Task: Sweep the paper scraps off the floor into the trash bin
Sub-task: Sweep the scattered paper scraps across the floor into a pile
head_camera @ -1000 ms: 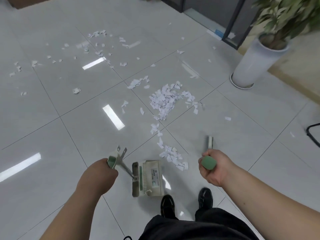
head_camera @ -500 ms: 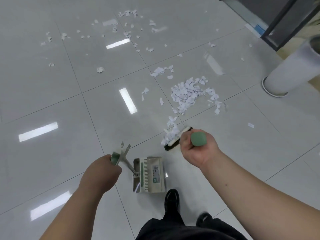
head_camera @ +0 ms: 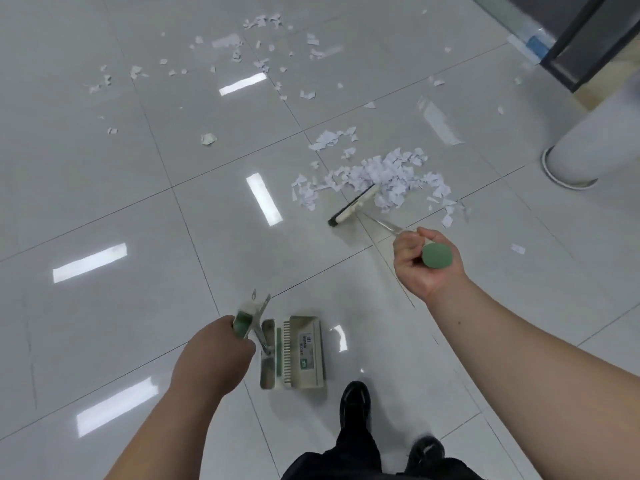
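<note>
My right hand (head_camera: pixel 427 261) grips the broom (head_camera: pixel 353 205) at the scrap pile (head_camera: pixel 384 173) while my left hand (head_camera: pixel 211 358) holds the dustpan (head_camera: pixel 303 351) on the floor (head_camera: pixel 104 202).

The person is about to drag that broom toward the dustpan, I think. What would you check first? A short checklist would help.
1. Broom grip: ok, the right hand holds the handle.
2. Pan grip: ok, the left hand holds the dustpan by its handle.
3. Placement: not ok, the broom head sits at the near edge of the pile of scraps, not beyond it.
4. Pan mouth facing the pile: cannot tell.
5. Gathering: not ok, stray scraps lie scattered farther off.
6. Sight of the trash bin: not ok, none in view.
</note>
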Tool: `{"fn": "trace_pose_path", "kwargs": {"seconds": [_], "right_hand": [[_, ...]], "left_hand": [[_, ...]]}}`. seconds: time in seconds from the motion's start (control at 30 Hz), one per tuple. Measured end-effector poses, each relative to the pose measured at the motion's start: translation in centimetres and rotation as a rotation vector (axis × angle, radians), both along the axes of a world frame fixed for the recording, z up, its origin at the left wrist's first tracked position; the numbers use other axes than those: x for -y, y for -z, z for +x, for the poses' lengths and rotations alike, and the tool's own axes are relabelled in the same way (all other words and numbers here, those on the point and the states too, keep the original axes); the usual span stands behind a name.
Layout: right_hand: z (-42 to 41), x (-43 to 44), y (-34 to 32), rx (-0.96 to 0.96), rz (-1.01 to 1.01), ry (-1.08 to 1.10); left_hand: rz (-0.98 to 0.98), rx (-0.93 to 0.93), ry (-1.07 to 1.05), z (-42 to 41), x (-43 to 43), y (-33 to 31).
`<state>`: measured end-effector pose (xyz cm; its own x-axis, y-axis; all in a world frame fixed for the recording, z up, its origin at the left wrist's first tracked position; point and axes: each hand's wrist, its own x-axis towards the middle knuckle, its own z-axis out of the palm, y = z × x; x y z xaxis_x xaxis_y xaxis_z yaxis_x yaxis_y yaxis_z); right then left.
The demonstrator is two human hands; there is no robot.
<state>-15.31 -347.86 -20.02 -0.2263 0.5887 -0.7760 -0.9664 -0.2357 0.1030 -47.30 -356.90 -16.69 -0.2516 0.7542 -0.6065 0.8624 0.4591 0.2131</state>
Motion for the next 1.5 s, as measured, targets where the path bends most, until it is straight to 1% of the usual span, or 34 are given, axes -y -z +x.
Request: {"fn": "trace_pose_path", "kwargs": {"seconds": [0.1, 0.33, 0.47, 0.63, 0.8, 0.93, 1.1, 1.27, 1.37, 1.5], "right_hand": [[2.6, 2.3, -1.9, 0.074, -0.001, -0.064], [7.7, 7.7, -5.7, 0.288, -0.115, -0.264], [11.5, 10.3, -6.4, 0.393, -0.168, -0.237], [16.6, 13.0, -7.1, 0.500, -0.207, -0.237], [22.2, 15.0, -8.0, 0.595, -0.246, -0.197], [27.4, 15.7, -8.3, 0.686, -0.305, -0.189], [34.9, 13.8, -5.9, 0.752, -0.378, -0.256], [42.0, 8.5, -2.0, 0.794, -0.445, -0.413], [44.3, 4.6, -0.7, 0.766, -0.417, -0.502], [43.8, -1.1, -0.4, 0.745, -0.331, -0.644]], "left_hand": [[0.030, 0.046, 0.050, 1.7, -1.4, -0.5], [0.071, 0.156, 0.201, 7.3, -5.2, -1.8], [0.126, 0.193, 0.281, 11.0, -7.0, -2.4], [0.168, 0.248, 0.326, 16.3, -9.1, -3.0], [0.169, 0.249, 0.417, 22.1, -11.1, -3.6], [0.166, 0.254, 0.446, 26.9, -12.4, -3.5], [0.147, 0.209, 0.439, 32.8, -14.3, -2.9], [0.099, 0.137, 0.351, 39.0, -16.6, -2.7], [0.077, 0.083, 0.315, 42.5, -17.9, -2.9], [0.070, 0.017, 0.276, 46.5, -19.0, -3.7]]}}
